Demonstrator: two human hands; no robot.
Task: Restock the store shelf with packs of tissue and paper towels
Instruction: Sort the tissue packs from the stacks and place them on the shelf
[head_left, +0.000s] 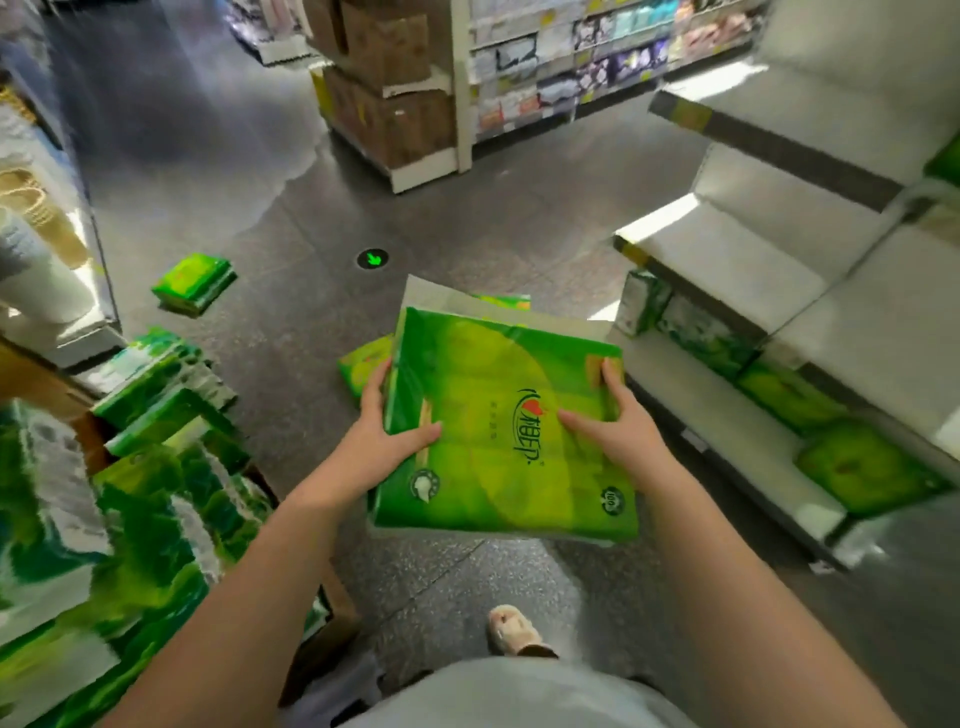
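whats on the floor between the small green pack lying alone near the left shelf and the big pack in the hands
Mostly bare grey floor in the head view, apart from a round green arrow marker, between the small green pack and the held pack.

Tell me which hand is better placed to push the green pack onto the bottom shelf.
The right hand, probably. It grips the green pack on the side nearest the bottom shelf; the left hand holds the far side.

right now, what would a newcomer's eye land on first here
The big green tissue pack, centre frame, gripped at its sides by the left hand and right hand. Next, the heap of green packs at lower left, and the white shelf on the right with packs on its bottom tier.
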